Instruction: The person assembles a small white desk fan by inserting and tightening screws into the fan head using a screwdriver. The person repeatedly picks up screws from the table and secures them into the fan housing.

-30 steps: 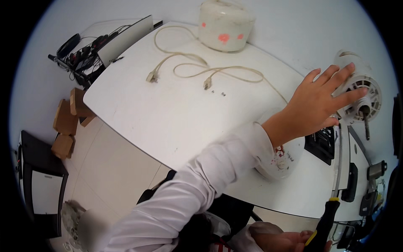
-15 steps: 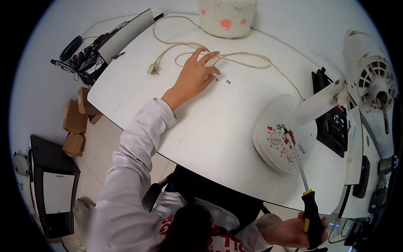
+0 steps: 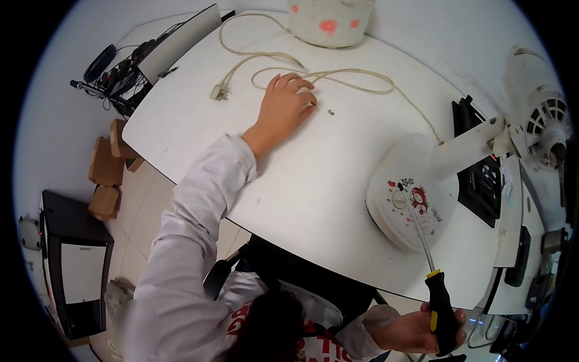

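My left hand (image 3: 284,107) rests low over the white table with its fingers curled and the thumb and forefinger pinched together. What lies between those fingertips is too small to make out. Just right of them lies a small metal piece, probably a screw (image 3: 330,112). My right hand (image 3: 416,332), at the table's near edge, grips the black and yellow handle of a screwdriver (image 3: 442,314). Its long shaft points up and away, the tip appearing in front of the control knobs on the white fan base (image 3: 392,226). The fan's motor housing (image 3: 546,123) leans out to the right on its neck.
A pale power cord (image 3: 356,72) loops across the table's far side to a plug (image 3: 218,92). Behind it stands a white container with pink flowers (image 3: 330,27). A black tool case (image 3: 482,187) lies open beyond the fan base. Cardboard boxes (image 3: 105,163) sit on the floor at left.
My left hand's fingers have closed from a spread pose; one of two small metal pieces near them is out of sight. The screwdriver has shifted slightly left with my right hand.
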`<control>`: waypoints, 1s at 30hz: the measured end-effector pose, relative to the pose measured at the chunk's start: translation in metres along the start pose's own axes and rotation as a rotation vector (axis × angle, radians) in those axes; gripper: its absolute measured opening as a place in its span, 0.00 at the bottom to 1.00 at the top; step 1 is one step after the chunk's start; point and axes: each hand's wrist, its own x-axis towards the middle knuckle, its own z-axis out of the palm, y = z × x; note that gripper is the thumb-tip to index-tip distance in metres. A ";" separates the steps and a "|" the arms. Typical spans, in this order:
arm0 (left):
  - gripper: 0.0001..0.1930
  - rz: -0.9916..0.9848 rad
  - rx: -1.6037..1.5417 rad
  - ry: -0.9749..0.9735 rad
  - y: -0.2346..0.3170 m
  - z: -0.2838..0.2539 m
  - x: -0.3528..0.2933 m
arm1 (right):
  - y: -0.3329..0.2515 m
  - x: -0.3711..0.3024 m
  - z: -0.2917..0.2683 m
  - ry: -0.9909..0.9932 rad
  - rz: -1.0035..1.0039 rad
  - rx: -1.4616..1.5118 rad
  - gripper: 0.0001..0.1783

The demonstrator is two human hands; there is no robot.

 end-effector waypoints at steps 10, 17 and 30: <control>0.06 -0.857 -2.574 -0.025 0.122 -0.071 -0.042 | -0.007 -0.001 -0.006 -0.148 0.162 0.804 0.25; 0.08 -1.009 -2.928 -0.157 0.178 -0.089 -0.042 | -0.015 -0.001 0.000 -0.155 0.120 0.792 0.26; 0.10 -1.012 -2.945 -0.150 0.185 -0.096 -0.047 | -0.017 -0.004 0.003 -0.208 0.134 0.822 0.24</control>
